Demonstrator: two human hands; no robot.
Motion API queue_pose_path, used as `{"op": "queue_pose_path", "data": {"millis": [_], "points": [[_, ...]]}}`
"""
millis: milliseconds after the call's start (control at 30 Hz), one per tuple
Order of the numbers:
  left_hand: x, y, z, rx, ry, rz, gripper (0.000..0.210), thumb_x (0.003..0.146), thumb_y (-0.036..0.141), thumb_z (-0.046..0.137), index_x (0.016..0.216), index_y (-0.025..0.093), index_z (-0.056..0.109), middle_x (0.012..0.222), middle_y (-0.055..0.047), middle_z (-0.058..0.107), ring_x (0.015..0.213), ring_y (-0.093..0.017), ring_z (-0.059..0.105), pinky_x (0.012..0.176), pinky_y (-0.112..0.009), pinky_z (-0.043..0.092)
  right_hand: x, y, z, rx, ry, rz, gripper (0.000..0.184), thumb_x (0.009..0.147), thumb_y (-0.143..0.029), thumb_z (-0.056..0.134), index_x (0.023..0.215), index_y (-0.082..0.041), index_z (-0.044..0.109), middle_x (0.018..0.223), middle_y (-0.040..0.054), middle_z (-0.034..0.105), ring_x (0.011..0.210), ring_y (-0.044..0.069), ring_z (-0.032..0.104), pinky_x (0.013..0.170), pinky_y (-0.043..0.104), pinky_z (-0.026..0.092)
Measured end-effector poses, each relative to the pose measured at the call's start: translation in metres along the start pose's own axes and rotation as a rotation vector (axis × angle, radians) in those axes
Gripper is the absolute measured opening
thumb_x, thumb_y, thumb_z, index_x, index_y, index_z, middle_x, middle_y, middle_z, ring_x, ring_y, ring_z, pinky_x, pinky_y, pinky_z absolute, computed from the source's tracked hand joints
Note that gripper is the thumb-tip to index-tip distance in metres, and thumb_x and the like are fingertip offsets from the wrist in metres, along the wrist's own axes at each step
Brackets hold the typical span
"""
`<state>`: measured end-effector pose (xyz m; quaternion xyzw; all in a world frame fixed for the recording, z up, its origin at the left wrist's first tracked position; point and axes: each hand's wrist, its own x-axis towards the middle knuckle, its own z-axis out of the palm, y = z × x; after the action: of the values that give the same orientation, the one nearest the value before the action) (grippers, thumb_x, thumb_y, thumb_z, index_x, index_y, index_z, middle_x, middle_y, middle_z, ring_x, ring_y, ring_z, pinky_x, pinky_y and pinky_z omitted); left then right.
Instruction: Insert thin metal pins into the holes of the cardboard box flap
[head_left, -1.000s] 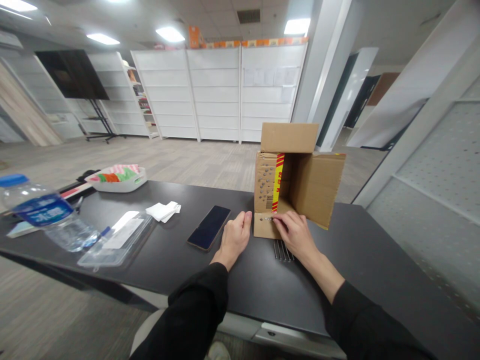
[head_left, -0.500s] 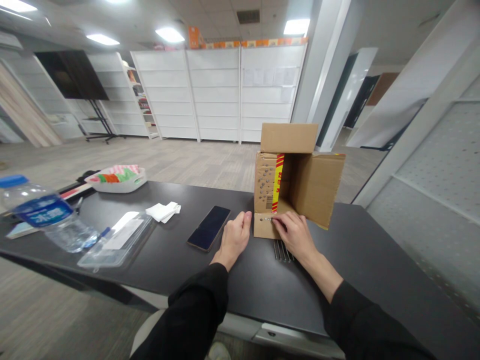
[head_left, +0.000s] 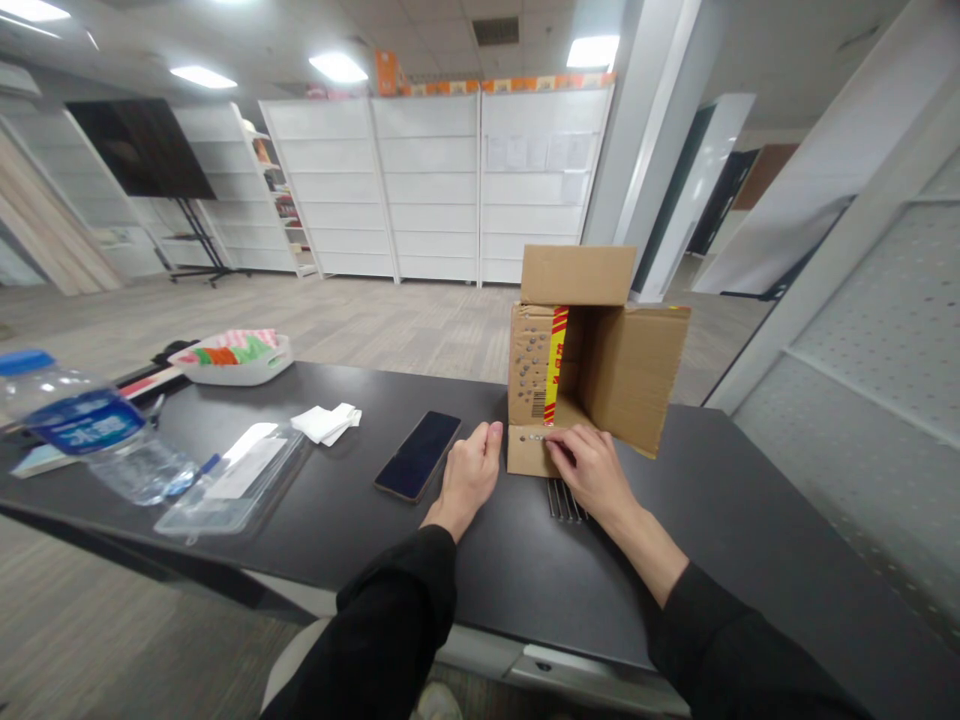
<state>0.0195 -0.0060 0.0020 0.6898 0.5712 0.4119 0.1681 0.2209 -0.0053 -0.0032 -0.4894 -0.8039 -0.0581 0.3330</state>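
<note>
At a dark desk (head_left: 480, 590), a person's right hand (head_left: 592, 465) pinches thumb toward fingers at the lower flap (head_left: 526, 461) of an open cardboard box (head_left: 637, 375), much as it does a second earlier; from here I cannot tell what, if anything, is in that pinch. The left hand (head_left: 472, 470) stays curled closed between the smartphone (head_left: 418, 455) and the box, any contents hidden. With almost nothing shifting, the work appears to stay at one spot, beside small pale spots (head_left: 535, 437) on the flap, slim metal rods (head_left: 562, 500) lying just below
</note>
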Motion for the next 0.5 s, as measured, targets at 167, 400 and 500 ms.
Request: {"op": "queue_pose_path", "data": {"millis": [167,400,500], "points": [[0.000,0.000,0.000,-0.004,0.007,0.008,0.041,0.096,0.046,0.027,0.068,0.022,0.042,0.056,0.002,0.043,0.052,-0.011,0.036,0.054,-0.024,0.026,-0.003,-0.004,-0.010,0.132,-0.070,-0.019,0.014,0.091,-0.023,0.048,0.089,-0.022,0.062,0.088,0.0033,0.065,0.088,0.019,0.058,0.081,0.034,0.033],[0.000,-0.002,0.002,-0.002,0.013,0.014,0.041,0.096,0.046,0.027,0.067,0.022,0.042,0.056,0.003,0.041,0.052,-0.011,0.035,0.054,-0.024,0.026,-0.010,-0.017,-0.021,0.180,-0.233,-0.049,0.018,0.075,-0.009,0.047,0.084,-0.021,0.057,0.087,0.0021,0.064,0.090,0.020,0.055,0.082,0.035,0.030],[0.000,-0.002,0.002,-0.009,0.015,0.013,0.041,0.096,0.046,0.027,0.067,0.022,0.041,0.056,0.003,0.040,0.052,-0.011,0.034,0.054,-0.024,0.026,-0.011,-0.019,-0.023,0.173,-0.271,-0.064,0.021,0.069,-0.007,0.047,0.082,-0.021,0.055,0.087,0.0017,0.063,0.090,0.020,0.053,0.082,0.035,0.029]]}}
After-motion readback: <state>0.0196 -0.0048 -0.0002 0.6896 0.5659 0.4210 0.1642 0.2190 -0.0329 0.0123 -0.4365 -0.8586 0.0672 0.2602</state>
